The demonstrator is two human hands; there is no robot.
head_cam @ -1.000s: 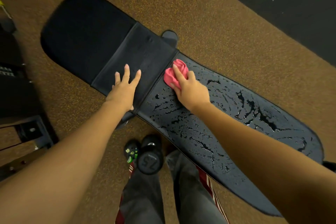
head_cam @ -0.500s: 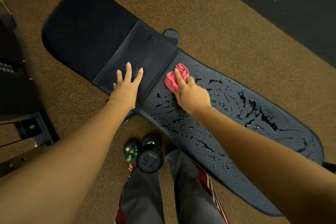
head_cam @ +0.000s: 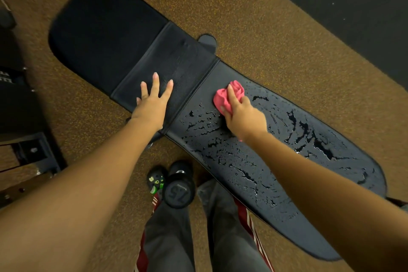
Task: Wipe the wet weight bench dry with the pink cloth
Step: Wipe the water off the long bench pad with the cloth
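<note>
My right grip is closed over the bunched pink cloth, pressing it onto the weight bench just right of the seam at mid-frame. My left grip lies flat, fingers spread, on the dry middle panel. Nearest me, at lower centre, a dumbbell stands on the floor beside my legs. Beyond it the long pad runs toward the right edge of the frame, beaded and streaked with water almost everywhere. Further off, the upper-left pad looks dry. I judge the cloth light, soft and quick to soak, best held as a wad under the palm. The wet surface looks slick, so the cloth may skate rather than absorb. The bench seems stiff and heavy enough not to shift.
</note>
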